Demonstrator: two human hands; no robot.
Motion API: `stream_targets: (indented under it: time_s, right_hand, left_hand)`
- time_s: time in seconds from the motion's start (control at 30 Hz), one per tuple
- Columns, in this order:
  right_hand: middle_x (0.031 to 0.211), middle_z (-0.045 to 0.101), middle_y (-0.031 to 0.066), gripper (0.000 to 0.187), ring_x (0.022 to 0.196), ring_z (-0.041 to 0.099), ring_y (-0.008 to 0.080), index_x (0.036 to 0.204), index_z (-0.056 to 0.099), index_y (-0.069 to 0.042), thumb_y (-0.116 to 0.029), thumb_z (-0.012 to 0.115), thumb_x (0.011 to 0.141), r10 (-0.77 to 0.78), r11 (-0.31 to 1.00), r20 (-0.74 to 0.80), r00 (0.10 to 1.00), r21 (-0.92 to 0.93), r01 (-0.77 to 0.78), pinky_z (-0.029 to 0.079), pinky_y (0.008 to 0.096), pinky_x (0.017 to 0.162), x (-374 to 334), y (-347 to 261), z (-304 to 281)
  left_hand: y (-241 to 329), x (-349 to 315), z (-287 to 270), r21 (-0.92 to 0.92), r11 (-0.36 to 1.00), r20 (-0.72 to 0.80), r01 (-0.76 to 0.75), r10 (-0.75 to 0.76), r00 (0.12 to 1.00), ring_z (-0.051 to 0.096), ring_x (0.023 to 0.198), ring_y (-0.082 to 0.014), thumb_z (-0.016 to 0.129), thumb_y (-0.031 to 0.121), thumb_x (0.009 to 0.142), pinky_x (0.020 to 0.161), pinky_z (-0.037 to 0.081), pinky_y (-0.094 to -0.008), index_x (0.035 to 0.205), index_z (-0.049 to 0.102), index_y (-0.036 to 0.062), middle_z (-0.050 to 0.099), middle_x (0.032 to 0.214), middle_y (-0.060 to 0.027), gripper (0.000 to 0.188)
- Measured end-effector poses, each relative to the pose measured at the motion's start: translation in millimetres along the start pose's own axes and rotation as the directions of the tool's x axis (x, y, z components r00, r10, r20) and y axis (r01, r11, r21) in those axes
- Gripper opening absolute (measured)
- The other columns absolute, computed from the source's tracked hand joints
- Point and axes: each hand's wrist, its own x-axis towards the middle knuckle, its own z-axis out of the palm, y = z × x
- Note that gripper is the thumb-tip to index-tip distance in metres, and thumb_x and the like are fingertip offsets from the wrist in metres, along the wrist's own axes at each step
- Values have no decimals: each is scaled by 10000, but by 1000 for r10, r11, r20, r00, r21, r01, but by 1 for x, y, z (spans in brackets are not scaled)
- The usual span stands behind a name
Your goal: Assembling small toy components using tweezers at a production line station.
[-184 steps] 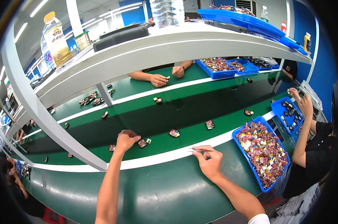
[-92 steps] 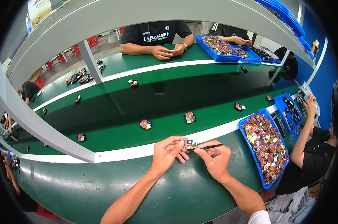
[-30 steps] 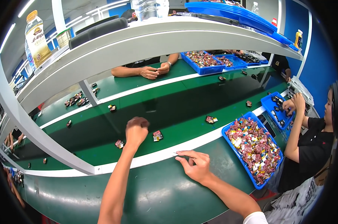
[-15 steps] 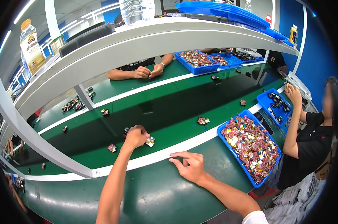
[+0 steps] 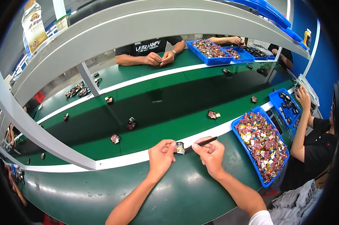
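Over the white rail at the near edge of the belt, my left hand (image 5: 161, 156) pinches a small electronic part (image 5: 180, 148) with black, silver and yellow faces. My right hand (image 5: 212, 156) is closed around slim black tweezers (image 5: 207, 141), whose near end meets the right side of that part. My fingers cover some of the part, and the exact contact at its edge is too small to make out. Beyond my hands, similar small parts lie on the green belt (image 5: 158, 132), among them a reddish one (image 5: 115, 139) and a yellow-and-white one (image 5: 213, 114).
A blue tray (image 5: 235, 129) heaped with small parts stands right of my hands. Past it is a blue tray (image 5: 280, 112) of black pieces beside a co-worker (image 5: 312, 138). Another person (image 5: 147, 54) works across the belt. A grey shelf (image 5: 158, 28) spans overhead, its post (image 5: 60, 150) at left.
My left hand has come back from the belt to the rail with a small part in its fingers. My right hand has moved right and up, bringing the tweezers to the part. The view has shifted.
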Motion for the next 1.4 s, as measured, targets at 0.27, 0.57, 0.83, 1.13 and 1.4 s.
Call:
stream_targets:
  time_s: [0.27, 0.57, 0.83, 1.13, 1.4]
  right_hand:
    - [723, 639, -11, 99, 549, 448, -24, 943, 659, 40, 26, 734, 879, -117, 985, -3, 993, -132, 115, 307, 166, 467, 3, 19, 1]
    - [715, 632, -26, 113, 528, 413, -31, 933, 674, 39, 3, 757, 865, -140, 959, -29, 990, -253, 128, 283, 170, 454, 1, 19, 3]
    - [705, 644, -15, 121, 507, 412, -26, 932, 683, 40, -9, 764, 856, -178, 947, -55, 982, -281, 156, 283, 171, 450, 0, 20, 2]
    - [720, 663, -6, 126, 504, 422, -23, 932, 689, 39, -3, 771, 846, -181, 938, -54, 982, -308, 156, 289, 171, 448, -1, 16, 3]
    - [786, 699, 31, 132, 551, 507, 1, 944, 687, 45, -5, 768, 853, -152, 905, 23, 988, -400, 148, 371, 168, 486, -3, 14, 2]
  left_hand:
    - [1, -3, 2, -37, 997, 66, -63, 65, 996, 605, 515, -95, 612, 69, 977, 406, 434, -235, 1036, 629, -44, 708, 810, -105, 129]
    - [-1, -4, 2, -48, 995, 88, -85, 89, 992, 638, 537, -127, 582, 53, 998, 407, 470, -234, 1059, 581, -73, 683, 883, -134, 140]
    - [0, -10, 4, 35, 983, 55, -182, 180, 982, 639, 548, -116, 582, 29, 985, 424, 481, -231, 1070, 582, -73, 693, 892, -139, 133]
    - [2, -10, 5, 87, 975, 28, -202, 201, 979, 634, 545, -109, 589, 28, 981, 432, 491, -239, 1076, 590, -67, 700, 891, -139, 135]
    - [0, -10, 4, 68, 977, 63, -200, 196, 979, 636, 558, -110, 589, 27, 981, 441, 496, -238, 1078, 593, -64, 697, 874, -132, 134]
